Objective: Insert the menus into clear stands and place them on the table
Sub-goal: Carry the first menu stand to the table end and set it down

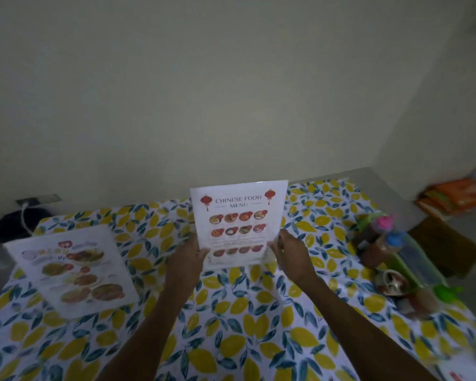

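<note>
A white "Chinese Food Menu" sheet (238,221) stands upright near the far middle of the table, apparently in a clear stand whose edges barely show. My left hand (186,257) grips its lower left edge. My right hand (289,250) grips its lower right edge. A second menu (74,270) with food pictures stands tilted at the left of the table, apart from both hands.
The table (239,339) wears a cloth printed with yellow lemons and blue leaves. A green tray (412,262) with bottles and jars sits at the right. A pale wall rises behind. Orange packets (451,200) lie on a ledge at far right.
</note>
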Tool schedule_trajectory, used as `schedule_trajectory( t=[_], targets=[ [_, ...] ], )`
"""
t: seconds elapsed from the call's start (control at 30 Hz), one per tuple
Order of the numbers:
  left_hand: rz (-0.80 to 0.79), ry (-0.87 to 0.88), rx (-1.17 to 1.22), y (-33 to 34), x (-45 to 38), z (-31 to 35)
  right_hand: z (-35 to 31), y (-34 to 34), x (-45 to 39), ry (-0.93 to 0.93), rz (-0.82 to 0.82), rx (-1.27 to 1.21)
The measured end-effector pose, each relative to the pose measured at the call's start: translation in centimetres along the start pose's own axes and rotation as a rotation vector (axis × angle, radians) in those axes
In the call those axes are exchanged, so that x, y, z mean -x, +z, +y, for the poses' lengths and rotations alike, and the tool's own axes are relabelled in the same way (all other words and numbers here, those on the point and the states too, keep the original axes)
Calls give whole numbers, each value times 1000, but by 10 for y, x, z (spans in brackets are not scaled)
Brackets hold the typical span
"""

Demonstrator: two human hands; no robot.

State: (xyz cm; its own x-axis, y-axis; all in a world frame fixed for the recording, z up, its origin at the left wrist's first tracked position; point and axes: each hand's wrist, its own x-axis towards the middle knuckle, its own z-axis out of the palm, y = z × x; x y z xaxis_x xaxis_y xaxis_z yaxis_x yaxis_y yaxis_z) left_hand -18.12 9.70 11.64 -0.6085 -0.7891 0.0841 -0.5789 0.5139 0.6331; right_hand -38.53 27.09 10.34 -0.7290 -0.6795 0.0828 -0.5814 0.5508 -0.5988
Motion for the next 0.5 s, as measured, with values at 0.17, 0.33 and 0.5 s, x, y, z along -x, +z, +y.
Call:
schedule_trajectory(
  t=[0.17, 0.33, 0.5],
  targets=[
    [-26, 122, 8, 26, -42, 65, 40, -67, -46, -14, 22, 64],
    [-43, 187, 23, 76, -95, 145, 93, -140, -117, -41, 43, 134],
    [-64, 165, -12, 153, -156, 217, 177, -188, -208, -50, 68, 162]
  ],
)
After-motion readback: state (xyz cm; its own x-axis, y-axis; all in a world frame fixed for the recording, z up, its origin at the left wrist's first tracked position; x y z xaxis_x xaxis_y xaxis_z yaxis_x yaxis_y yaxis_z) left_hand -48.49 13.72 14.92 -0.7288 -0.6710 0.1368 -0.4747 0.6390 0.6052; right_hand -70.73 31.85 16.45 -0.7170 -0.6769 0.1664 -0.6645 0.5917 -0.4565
